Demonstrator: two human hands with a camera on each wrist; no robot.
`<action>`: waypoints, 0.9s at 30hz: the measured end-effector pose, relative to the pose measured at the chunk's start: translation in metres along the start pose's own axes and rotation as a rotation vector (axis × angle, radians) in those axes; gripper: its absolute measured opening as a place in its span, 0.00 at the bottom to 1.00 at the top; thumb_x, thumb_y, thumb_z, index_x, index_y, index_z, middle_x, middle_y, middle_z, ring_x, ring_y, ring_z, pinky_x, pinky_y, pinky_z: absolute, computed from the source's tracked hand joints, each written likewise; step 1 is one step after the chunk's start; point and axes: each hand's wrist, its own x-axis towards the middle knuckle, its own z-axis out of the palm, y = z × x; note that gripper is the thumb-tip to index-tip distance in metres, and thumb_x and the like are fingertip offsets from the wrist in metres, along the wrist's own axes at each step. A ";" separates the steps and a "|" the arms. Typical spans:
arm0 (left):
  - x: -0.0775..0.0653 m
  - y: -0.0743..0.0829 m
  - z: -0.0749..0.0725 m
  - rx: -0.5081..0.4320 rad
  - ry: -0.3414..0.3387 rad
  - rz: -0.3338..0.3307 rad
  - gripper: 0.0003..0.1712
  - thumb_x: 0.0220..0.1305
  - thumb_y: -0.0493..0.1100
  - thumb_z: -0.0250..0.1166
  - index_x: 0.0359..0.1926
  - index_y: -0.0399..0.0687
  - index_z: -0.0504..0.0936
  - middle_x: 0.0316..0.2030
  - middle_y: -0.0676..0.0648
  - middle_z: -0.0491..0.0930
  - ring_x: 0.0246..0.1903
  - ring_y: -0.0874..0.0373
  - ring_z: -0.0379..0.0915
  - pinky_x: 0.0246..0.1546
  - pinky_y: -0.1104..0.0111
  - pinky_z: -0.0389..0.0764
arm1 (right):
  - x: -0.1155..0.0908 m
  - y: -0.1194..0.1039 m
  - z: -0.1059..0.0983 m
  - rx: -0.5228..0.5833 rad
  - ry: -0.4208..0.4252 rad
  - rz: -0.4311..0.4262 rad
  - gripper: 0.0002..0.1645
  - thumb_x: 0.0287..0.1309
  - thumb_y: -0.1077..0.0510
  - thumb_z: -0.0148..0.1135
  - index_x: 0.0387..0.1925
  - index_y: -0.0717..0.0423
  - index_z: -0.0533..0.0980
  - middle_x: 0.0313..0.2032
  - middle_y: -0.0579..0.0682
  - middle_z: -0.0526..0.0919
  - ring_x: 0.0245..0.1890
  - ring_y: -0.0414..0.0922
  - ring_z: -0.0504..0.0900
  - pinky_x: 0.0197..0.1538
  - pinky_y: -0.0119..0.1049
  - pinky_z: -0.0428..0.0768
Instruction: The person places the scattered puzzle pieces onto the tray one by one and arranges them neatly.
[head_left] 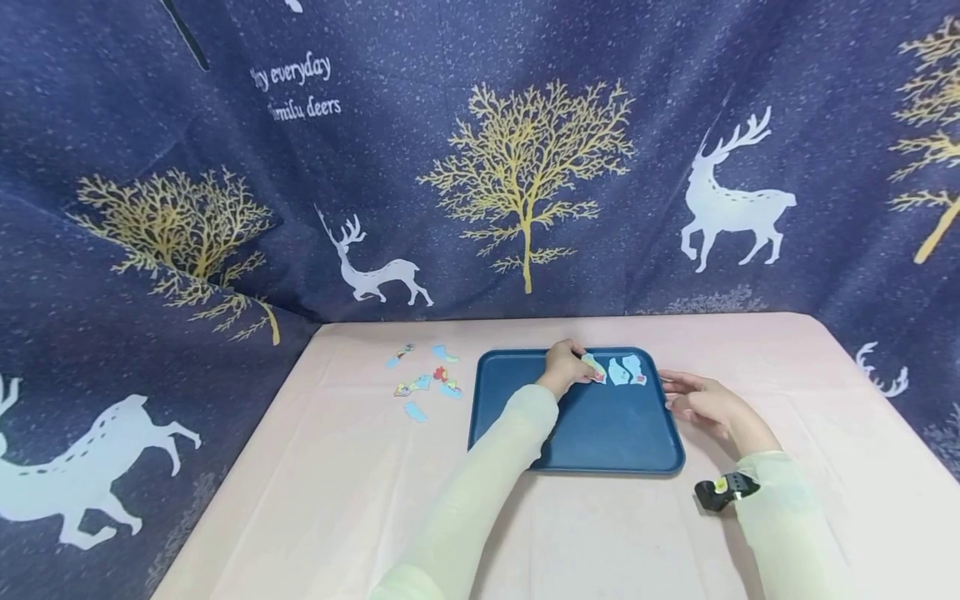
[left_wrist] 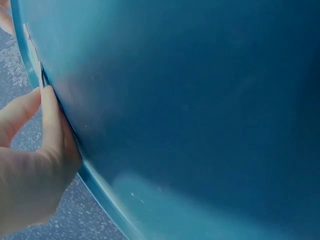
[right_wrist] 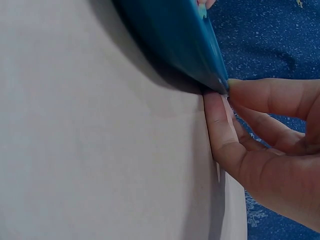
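Observation:
A dark blue tray (head_left: 607,433) lies on the table. Over its far part, my left hand (head_left: 565,367) pinches a flat, irregular puzzle piece (head_left: 595,367), pale with green and red print. In the left wrist view, this piece shows as a thin edge between thumb and fingertip. Just right of it on the tray lie two light blue puzzle pieces, a left one (head_left: 618,372) and a right one (head_left: 634,370), close together. At the tray's right side, my right hand (head_left: 708,404) holds the rim, its fingertips on the edge in the right wrist view.
Left of the tray, several printed pieces lie scattered on the pink tablecloth (head_left: 345,467), among them a light blue piece (head_left: 415,412) and a red one (head_left: 441,373). A dark blue curtain (head_left: 585,267) with deer and trees hangs behind the table.

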 end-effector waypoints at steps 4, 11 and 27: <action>0.002 0.001 0.001 0.076 0.026 0.006 0.20 0.41 0.19 0.73 0.37 0.33 0.78 0.33 0.40 0.73 0.26 0.49 0.83 0.23 0.70 0.86 | 0.000 0.000 0.000 0.025 -0.002 0.002 0.50 0.46 0.76 0.51 0.72 0.69 0.46 0.64 0.72 0.59 0.43 0.37 0.74 0.43 0.30 0.81; 0.006 0.000 0.004 0.170 0.077 0.013 0.19 0.40 0.23 0.76 0.34 0.36 0.79 0.34 0.40 0.75 0.21 0.54 0.81 0.19 0.73 0.83 | 0.000 -0.001 0.001 0.026 -0.009 0.017 0.50 0.47 0.76 0.51 0.72 0.68 0.45 0.65 0.72 0.56 0.44 0.37 0.74 0.42 0.29 0.81; -0.002 0.005 -0.002 0.330 0.112 0.057 0.15 0.43 0.31 0.77 0.34 0.37 0.82 0.33 0.43 0.77 0.31 0.55 0.81 0.31 0.72 0.85 | 0.000 0.000 0.000 0.021 -0.001 0.016 0.49 0.47 0.77 0.51 0.72 0.69 0.45 0.63 0.71 0.59 0.42 0.37 0.74 0.40 0.27 0.81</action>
